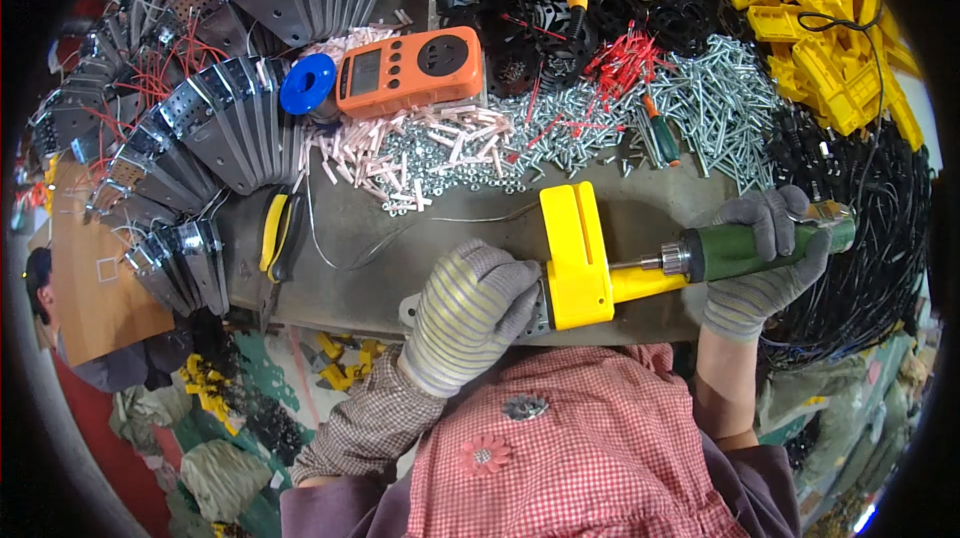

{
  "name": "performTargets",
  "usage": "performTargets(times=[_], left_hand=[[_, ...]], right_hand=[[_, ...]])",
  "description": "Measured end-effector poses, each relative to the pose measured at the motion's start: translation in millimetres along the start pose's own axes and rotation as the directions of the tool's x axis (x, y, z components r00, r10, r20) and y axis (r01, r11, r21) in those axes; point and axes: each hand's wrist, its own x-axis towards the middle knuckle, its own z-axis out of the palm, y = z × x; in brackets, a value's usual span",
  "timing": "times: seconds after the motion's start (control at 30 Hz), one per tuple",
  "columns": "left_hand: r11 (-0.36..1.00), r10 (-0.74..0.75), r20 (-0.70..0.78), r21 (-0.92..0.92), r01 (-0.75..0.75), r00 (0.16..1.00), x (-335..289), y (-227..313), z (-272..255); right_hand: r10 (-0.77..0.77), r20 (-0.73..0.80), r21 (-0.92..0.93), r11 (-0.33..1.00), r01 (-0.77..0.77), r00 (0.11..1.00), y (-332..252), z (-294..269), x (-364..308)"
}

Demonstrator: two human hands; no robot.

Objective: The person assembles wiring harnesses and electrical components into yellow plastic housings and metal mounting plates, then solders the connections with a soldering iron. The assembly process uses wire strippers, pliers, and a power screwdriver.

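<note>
My right hand (765, 273), in a grey striped glove, is closed round a green electric screwdriver (735, 252) that lies nearly level. Its shaft points left and its tip meets the side of a yellow plastic handle (577, 258) near the table's front edge. My left hand (468, 316), gloved as well, is closed over a grey metal plate (538, 313) set against the yellow handle. A rounded tab of that plate shows left of my fingers; the rest is hidden under the glove. Whether a screw sits at the screwdriver's tip, I cannot tell.
Grey metal brackets with wires (220, 128) are stacked at left, beside yellow-handled pliers (274, 238). An orange meter (410, 70) and a blue spool (307, 85) lie behind. Loose screws (725, 103), a small screwdriver (660, 130), yellow handles (825, 48) and black cables (850, 218) fill the back and right.
</note>
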Motion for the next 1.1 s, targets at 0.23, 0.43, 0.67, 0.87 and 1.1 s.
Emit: performTargets(times=[0.23,0.43,0.67,0.87,1.1], left_hand=[[0.996,0.053,-0.026,0.077,-0.05,0.998,3,4,2],[0.993,-0.119,-0.017,0.001,0.119,0.993,6,16,-11],[0.874,-0.138,-0.057,0.463,0.148,0.989,41,-40,-15],[0.632,-0.031,0.21,0.761,-0.143,0.977,58,-45,-6],[0.571,-0.091,0.184,0.815,-0.1,0.979,68,-38,-1]], right_hand=[[0.008,0.048,0.004,1.0,-0.008,0.999,-3,-9,-1],[-0.033,0.081,0.037,0.999,0.031,0.996,-20,3,5],[-0.109,0.13,0.006,0.994,0.109,0.986,-46,7,-16],[-0.035,0.14,0.056,0.998,0.027,0.99,-39,-8,-27],[-0.035,0.098,0.063,0.998,0.029,0.995,-28,-9,-36]])
